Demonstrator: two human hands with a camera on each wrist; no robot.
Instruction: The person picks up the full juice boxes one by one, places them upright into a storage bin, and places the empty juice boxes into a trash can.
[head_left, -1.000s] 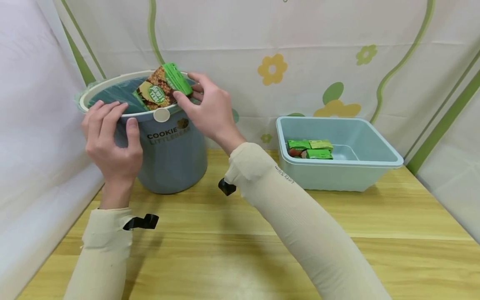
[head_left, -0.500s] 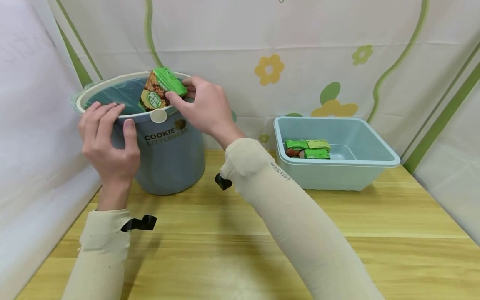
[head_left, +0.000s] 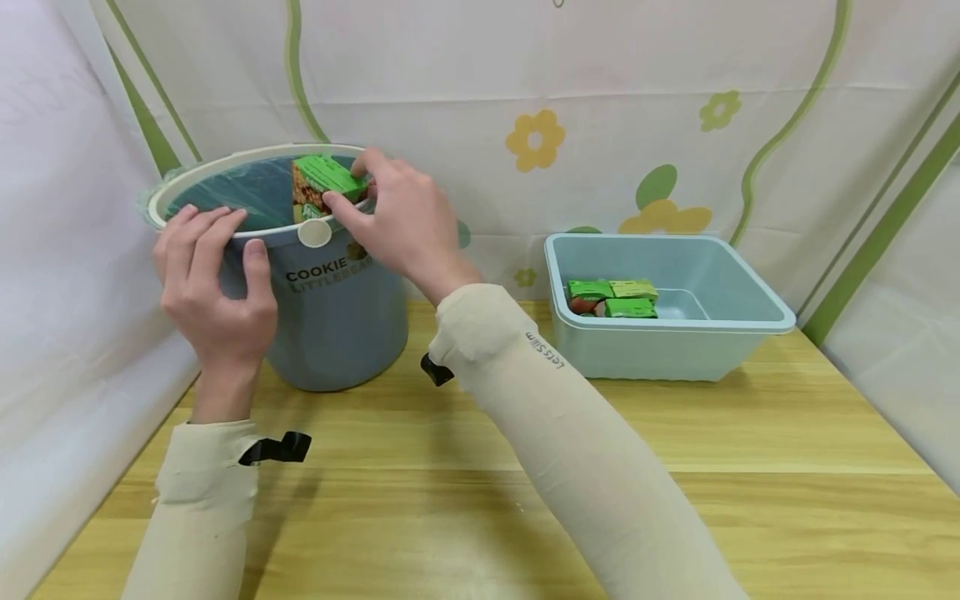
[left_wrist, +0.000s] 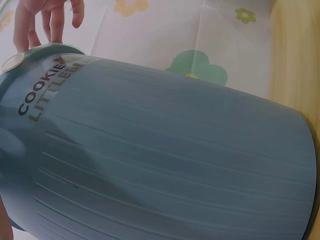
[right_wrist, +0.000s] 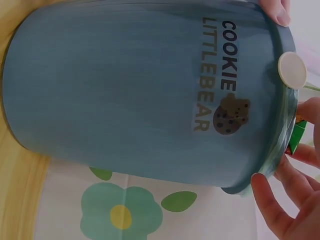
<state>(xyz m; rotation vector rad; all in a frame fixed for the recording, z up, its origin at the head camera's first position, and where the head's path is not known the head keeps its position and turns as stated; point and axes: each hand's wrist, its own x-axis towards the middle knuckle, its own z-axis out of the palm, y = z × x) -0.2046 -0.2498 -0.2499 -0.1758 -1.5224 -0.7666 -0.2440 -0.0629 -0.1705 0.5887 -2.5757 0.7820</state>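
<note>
A blue trash can (head_left: 337,333) lettered "COOKIE LITTLEBEAR" stands at the left, lined with a clear plastic bag. My left hand (head_left: 217,275) grips its near rim, fingers over the edge and thumb outside. At the opening, my right hand (head_left: 405,217) pinches a small green and brown printed snack box (head_left: 326,177) between thumb and fingers. The lower part of this box is hidden behind the rim. In the right wrist view only a green corner of the snack box (right_wrist: 298,136) shows past the fingers.
A light blue plastic bin (head_left: 667,350) stands to the right on the wooden table (head_left: 480,533). Several small green boxes (head_left: 630,307) lie in its left part. A white curtain with printed flowers (head_left: 450,67) hangs close behind, and another white sheet (head_left: 67,275) borders the left.
My right hand has lowered the snack box into the trash can's opening, turning it more upright. The left hand keeps its grip on the rim. The head view has shifted slightly.
</note>
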